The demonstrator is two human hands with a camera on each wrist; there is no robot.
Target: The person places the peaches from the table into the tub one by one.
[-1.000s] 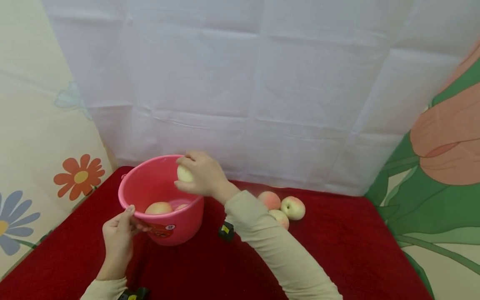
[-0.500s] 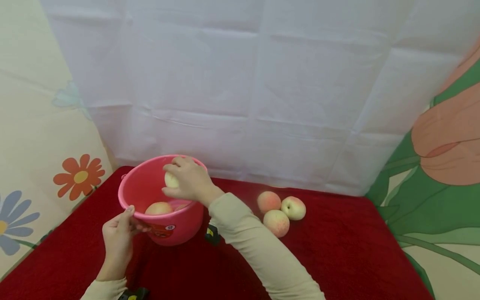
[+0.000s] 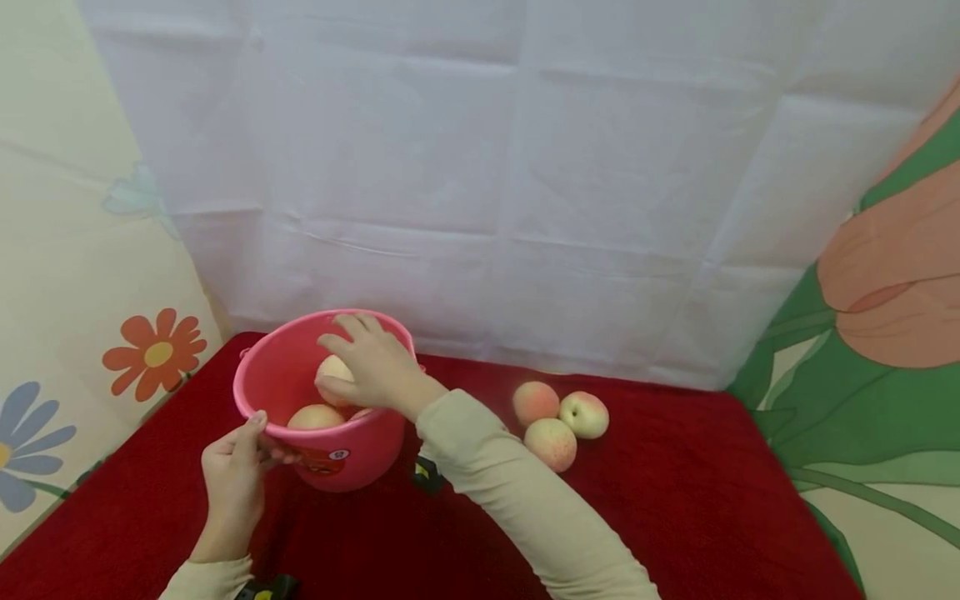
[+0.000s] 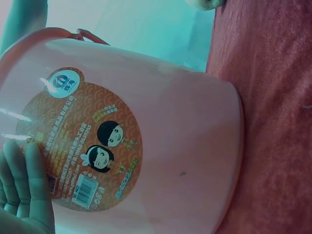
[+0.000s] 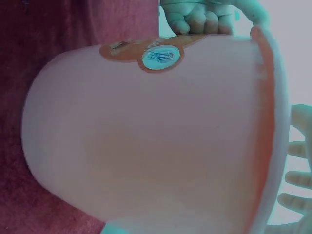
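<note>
A pink bucket (image 3: 352,458) with an orange label (image 4: 92,151) stands on the red cloth. My left hand (image 3: 234,483) pinches its near-left rim, thumb on top and fingers against the outside wall. Over the bucket's mouth, my right hand (image 3: 375,362) has its fingers spread and fairly straight. Just below those fingers, inside the bucket, is a pale peach (image 3: 330,375), partly covered by the thumb. Another peach (image 3: 315,417) lies nearer the front rim, with a bit of a further one beside it. In the right wrist view the spread fingers (image 5: 297,178) show beyond the rim.
Three peaches sit together on the cloth right of the bucket: a reddish one (image 3: 536,403), a yellowish one (image 3: 585,415) and a speckled one (image 3: 551,445). A white sheet (image 3: 480,208) hangs behind; flower-patterned cloths (image 3: 60,250) hang at both sides.
My right hand has moved left and over the bucket with the peach, then spread its fingers; the peach now sits lower, inside the bucket. My left hand stays on the rim.
</note>
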